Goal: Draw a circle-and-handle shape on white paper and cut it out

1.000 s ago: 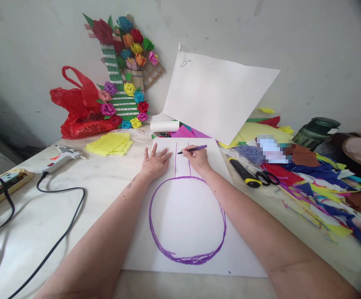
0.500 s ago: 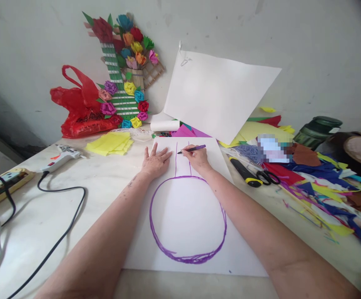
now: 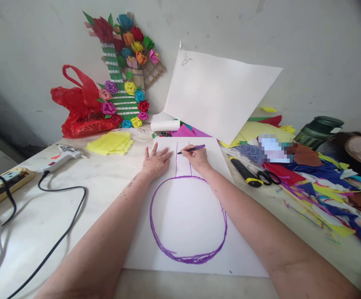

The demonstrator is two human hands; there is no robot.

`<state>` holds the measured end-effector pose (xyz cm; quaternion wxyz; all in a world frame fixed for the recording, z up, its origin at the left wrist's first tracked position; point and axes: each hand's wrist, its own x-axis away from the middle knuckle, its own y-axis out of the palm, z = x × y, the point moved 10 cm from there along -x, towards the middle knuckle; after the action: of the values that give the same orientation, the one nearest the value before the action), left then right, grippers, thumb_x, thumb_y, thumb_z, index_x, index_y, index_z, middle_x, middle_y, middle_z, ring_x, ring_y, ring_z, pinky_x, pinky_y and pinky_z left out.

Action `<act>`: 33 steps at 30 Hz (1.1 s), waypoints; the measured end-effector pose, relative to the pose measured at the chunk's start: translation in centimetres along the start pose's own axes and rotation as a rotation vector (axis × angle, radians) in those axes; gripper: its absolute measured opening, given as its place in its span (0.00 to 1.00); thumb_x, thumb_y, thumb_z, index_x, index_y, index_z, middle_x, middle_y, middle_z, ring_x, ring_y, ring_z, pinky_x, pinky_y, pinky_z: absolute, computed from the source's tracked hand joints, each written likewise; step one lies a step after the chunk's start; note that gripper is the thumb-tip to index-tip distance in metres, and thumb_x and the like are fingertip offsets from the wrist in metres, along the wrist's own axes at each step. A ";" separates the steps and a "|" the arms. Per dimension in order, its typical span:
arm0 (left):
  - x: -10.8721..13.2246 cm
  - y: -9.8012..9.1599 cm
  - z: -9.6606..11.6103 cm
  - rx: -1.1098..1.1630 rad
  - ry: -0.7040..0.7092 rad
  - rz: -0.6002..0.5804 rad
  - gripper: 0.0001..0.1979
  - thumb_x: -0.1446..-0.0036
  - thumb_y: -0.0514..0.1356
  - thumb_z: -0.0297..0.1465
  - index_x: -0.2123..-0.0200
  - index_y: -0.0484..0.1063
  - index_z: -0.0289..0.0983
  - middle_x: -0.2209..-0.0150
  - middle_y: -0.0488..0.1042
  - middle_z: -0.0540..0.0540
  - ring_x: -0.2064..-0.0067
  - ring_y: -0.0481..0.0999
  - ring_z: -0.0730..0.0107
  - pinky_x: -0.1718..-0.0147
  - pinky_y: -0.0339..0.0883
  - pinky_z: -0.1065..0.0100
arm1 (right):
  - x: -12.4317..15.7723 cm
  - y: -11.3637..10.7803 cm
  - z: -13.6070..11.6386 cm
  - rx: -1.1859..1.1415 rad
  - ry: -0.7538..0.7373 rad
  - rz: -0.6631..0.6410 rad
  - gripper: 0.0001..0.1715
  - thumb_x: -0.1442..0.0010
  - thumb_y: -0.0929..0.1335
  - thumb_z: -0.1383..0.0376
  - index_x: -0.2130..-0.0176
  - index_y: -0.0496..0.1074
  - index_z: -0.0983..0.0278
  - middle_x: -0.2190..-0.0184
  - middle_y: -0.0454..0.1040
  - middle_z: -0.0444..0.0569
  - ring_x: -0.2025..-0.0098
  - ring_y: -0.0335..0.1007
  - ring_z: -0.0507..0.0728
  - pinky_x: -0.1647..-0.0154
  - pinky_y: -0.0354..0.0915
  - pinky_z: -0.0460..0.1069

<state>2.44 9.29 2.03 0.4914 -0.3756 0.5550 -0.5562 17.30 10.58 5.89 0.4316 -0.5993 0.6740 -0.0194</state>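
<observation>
A white sheet of paper [image 3: 186, 249] lies flat on the table in front of me. On it is a large purple circle [image 3: 188, 218] with two upright purple lines [image 3: 176, 160] rising from its top. My left hand [image 3: 155, 161] rests flat on the sheet's far left part, fingers spread. My right hand [image 3: 197, 158] is closed on a purple marker [image 3: 192, 148], whose tip touches the paper near the top of the left line.
A hot glue gun [image 3: 60, 158] with its black cable [image 3: 65, 216] and a power strip [image 3: 2, 182] lie at left. Red plastic bag [image 3: 79, 106], paper-flower craft [image 3: 122, 70], yellow papers [image 3: 110, 142] and a leaning white sheet [image 3: 220, 93] stand behind. Scissors [image 3: 255, 176] and coloured paper scraps [image 3: 326, 182] fill the right.
</observation>
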 end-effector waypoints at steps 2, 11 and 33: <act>0.0 0.1 -0.1 0.004 0.001 0.001 0.25 0.38 0.40 0.40 0.39 0.56 0.53 0.36 0.53 0.60 0.33 0.34 0.55 0.40 0.24 0.42 | 0.0 0.1 0.1 -0.002 0.006 -0.001 0.07 0.46 0.67 0.62 0.72 0.74 0.60 0.75 0.77 0.44 0.69 0.72 0.54 0.62 0.65 0.49; -0.1 0.2 -0.2 -0.004 -0.002 -0.004 0.25 0.39 0.40 0.39 0.39 0.56 0.53 0.36 0.53 0.61 0.33 0.34 0.55 0.40 0.25 0.42 | 0.0 0.2 0.0 -0.008 0.014 -0.018 0.06 0.46 0.68 0.62 0.71 0.75 0.61 0.75 0.77 0.44 0.68 0.73 0.54 0.61 0.65 0.49; -0.2 0.2 -0.2 0.005 -0.001 -0.011 0.25 0.39 0.40 0.40 0.39 0.56 0.53 0.36 0.52 0.61 0.33 0.33 0.54 0.40 0.24 0.41 | 0.0 0.3 0.3 0.020 0.014 -0.025 0.08 0.45 0.67 0.61 0.72 0.74 0.61 0.76 0.76 0.44 0.70 0.72 0.53 0.62 0.64 0.48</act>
<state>2.36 9.51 1.82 0.4894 -0.3776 0.5512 -0.5605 17.25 10.81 5.52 0.4327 -0.6031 0.6692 -0.0355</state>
